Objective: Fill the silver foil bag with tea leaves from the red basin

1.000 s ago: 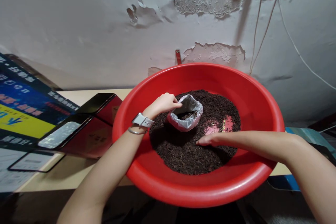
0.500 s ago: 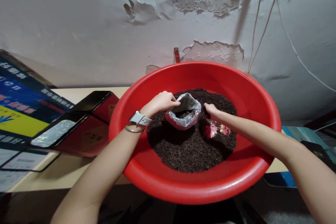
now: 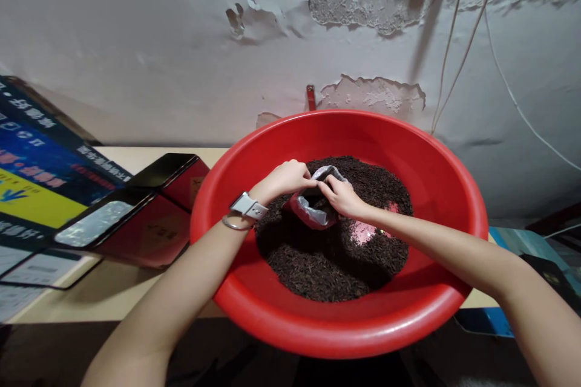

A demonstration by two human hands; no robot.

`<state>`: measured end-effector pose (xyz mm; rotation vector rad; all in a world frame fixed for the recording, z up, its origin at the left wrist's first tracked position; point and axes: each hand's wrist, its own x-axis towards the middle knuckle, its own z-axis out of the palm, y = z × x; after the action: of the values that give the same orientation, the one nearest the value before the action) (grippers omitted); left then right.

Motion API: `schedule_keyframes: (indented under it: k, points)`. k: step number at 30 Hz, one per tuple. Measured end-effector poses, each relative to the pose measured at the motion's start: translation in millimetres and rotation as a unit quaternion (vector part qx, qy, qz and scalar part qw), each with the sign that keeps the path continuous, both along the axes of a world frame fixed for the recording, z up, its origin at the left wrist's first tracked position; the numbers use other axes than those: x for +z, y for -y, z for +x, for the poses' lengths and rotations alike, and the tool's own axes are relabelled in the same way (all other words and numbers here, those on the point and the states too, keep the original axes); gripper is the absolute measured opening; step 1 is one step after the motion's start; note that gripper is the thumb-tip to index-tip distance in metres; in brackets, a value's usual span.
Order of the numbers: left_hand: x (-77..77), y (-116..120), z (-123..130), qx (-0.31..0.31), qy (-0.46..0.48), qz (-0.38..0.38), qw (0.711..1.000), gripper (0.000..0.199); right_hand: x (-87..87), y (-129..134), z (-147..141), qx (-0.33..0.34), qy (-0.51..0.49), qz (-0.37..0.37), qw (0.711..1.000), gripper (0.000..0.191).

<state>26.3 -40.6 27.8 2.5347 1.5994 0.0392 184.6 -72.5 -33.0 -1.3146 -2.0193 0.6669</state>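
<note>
A large red basin holds a bed of dark, loose, leaf-like bits. In it stands an open bag with a silvery lining and a red outside. My left hand, below a wrist with a pale watch, pinches the bag's left rim. My right hand is over the bag's right rim, its fingers bent together at the mouth, close to the left fingertips. Whether it holds any bits is hidden. Pink patterned patches show through the dark bits to the right.
Red and black boxes lie on the pale table left of the basin, beside a printed board. A peeling wall rises behind, with hanging cables at the right.
My right hand has moved left from the dark bits to the bag's mouth. My left hand still grips the rim. The view has shifted slightly.
</note>
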Motion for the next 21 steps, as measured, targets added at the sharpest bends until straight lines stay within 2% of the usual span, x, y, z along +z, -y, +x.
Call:
schedule_keyframes:
  k: [4,7,9,11,14,17,19,21]
  points:
    - [0.1,1,0,-0.006,0.005,-0.003,1.0,0.037,-9.6,-2,1,0.074,0.085,0.019,0.993,0.014]
    - [2.4,3,1,0.0,0.002,-0.003,1.0,0.037,-0.8,-2,1,0.094,0.11,0.029,0.989,0.016]
    - [4.2,3,1,0.011,-0.001,-0.006,1.0,0.036,11.8,-5,5,0.059,0.097,0.038,0.993,0.02]
    - [5.5,3,1,0.015,-0.004,-0.008,1.0,0.036,23.8,-13,15,-0.017,0.067,0.048,0.996,0.025]
    - [5.5,2,0,0.01,-0.004,-0.007,1.0,0.037,26.6,-31,38,-0.138,0.039,0.021,0.989,0.027]
    - [3.8,1,-1,0.013,-0.003,-0.009,1.0,0.037,3.6,-40,55,-0.2,0.102,-0.073,0.972,0.034]
    - [2.8,0,-1,0.016,-0.002,-0.012,1.0,0.037,-20.0,-34,55,-0.175,0.181,-0.17,0.953,0.037]
    - [2.2,-1,-2,0.012,0.0,-0.012,1.0,0.036,-42.2,-18,46,-0.11,0.237,-0.259,0.93,0.039]
